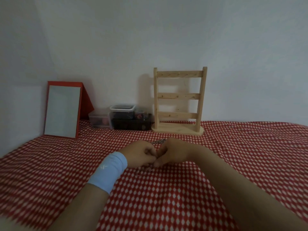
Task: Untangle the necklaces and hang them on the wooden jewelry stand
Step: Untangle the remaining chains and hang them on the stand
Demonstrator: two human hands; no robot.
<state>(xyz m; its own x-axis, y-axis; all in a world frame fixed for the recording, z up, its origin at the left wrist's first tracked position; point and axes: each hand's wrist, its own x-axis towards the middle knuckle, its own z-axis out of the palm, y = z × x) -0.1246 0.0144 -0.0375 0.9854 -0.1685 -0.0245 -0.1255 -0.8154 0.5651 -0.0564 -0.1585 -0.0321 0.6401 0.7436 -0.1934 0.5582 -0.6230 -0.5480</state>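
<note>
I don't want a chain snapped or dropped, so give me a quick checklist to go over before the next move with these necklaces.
1. Both hands on the chains: ok, left hand and right hand meet fingertip to fingertip over the necklaces.
2. Grip firm on one strand: cannot tell, too blurred.
3. Knot loosened: cannot tell, fingers cover it.
4. Loose chain resting on the cloth: ok.
5. Stand upright, pegs free: ok.
6. Path to the stand clear of the boxes: ok.
</note>
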